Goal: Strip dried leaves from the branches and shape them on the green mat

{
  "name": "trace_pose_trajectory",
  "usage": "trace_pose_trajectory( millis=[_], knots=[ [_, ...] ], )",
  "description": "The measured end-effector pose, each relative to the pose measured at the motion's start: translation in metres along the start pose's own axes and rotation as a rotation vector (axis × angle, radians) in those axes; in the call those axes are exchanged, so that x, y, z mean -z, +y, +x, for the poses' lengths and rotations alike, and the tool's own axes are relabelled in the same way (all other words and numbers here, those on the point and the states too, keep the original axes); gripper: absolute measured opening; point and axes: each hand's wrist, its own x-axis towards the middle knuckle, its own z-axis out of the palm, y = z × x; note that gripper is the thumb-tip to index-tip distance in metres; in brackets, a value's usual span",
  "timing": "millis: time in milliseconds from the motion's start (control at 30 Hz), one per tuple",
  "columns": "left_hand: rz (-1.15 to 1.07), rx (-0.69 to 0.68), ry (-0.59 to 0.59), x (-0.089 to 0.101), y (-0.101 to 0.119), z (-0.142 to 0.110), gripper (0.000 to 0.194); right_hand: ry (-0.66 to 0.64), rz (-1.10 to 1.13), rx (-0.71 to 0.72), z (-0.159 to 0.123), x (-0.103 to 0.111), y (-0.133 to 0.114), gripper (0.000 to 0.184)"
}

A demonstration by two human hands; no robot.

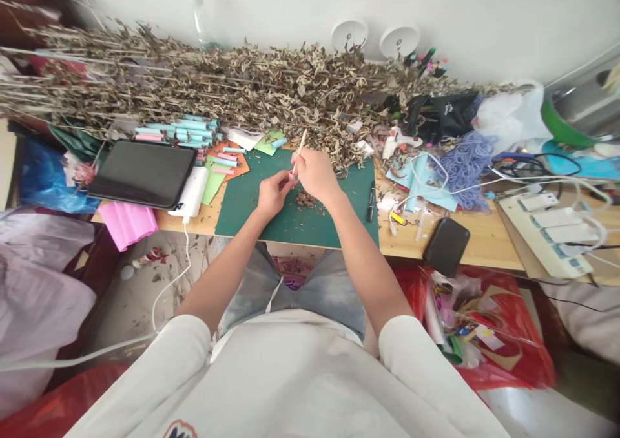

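So, R hand (314,174) pinching thin stick (301,144), L hand (272,194) fingers prob. clamped on pink roll (292,175)

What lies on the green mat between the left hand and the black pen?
In the head view, a small heap of dried plant crumbs lies between the left hand and the black pen; the right forearm also crosses that stretch.
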Motion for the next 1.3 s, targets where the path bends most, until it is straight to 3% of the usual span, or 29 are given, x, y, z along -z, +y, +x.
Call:
trace_pose_trajectory(
  millis=[100, 1067, 1300],
  knots=[
    [-0.007, -0.002, -0.003, 0.0000, -0.0002, 0.0001, 0.015, 0.056, -0.066, -0.022, 0.0006, -0.0018, 0.0013, 0.032],
    [0.026, -0.021, 0.015, 0.0016, 0.0031, -0.0003, 0.014, 0.085, -0.093, -0.042, -0.0014, -0.0071, -0.0032, 0.035],
    [0.032, -0.026, 0.009, 0.0019, 0.0038, -0.0002, 0.014, 0.104, -0.201, -0.046, -0.0008, -0.0073, -0.0058, 0.032]
  ],
)
